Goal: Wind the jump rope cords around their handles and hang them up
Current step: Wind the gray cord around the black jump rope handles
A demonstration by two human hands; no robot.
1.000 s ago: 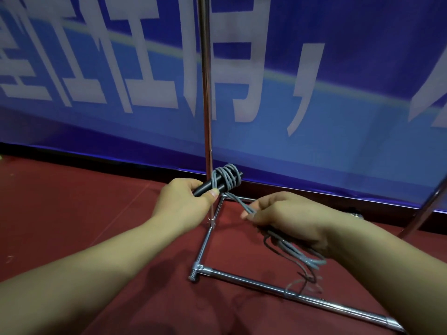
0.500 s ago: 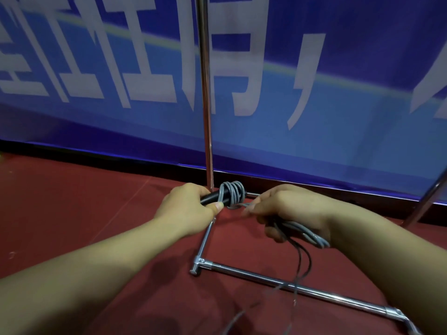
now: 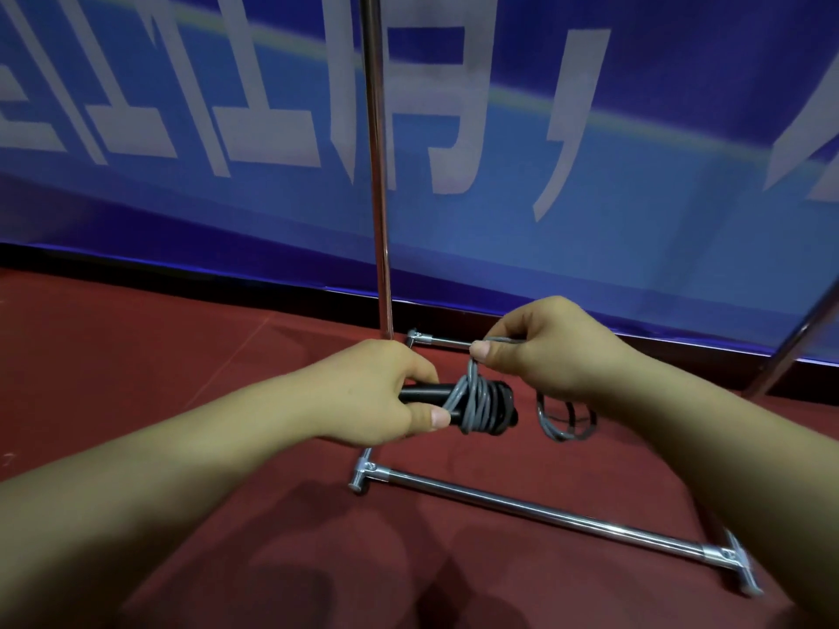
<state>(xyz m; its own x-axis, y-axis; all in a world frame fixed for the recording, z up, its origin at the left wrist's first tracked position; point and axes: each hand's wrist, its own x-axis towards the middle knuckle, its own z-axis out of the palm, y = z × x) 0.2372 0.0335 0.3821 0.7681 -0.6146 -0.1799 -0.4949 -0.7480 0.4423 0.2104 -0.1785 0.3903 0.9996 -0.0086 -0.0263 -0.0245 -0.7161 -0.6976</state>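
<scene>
— While the view is read from its left edge, what is met first?

— The red floor (image 3: pixel 136 356) is seen there, with a blue banner (image 3: pixel 590 220) bearing large white characters stretched behind it. A bare forearm is extended from the lower left, and the black handles (image 3: pixel 424 394) of the jump rope are gripped by the left hand (image 3: pixel 377 392), its fingers curled round them and the thumb laid along the near side.

— And where is the rope itself found?

— It is held in the air between the two hands, above the floor and in front of the chrome rack. The handles are pointed roughly level toward the right, and several turns of the grey cord (image 3: pixel 476 401) are wound round their right-hand part.

— What is seen further right?

— A strand is led up from the coil and is pinched between thumb and forefinger of the right hand (image 3: pixel 545 351), which is held just above and to the right of the coil. Below that hand, slack loops of the cord are left hanging.

— And the rack?

— An upright pole (image 3: pixel 377 174) is seen rising behind the left hand. A base bar (image 3: pixel 545 515) is laid across the floor below the hands, toward the lower right.
</scene>
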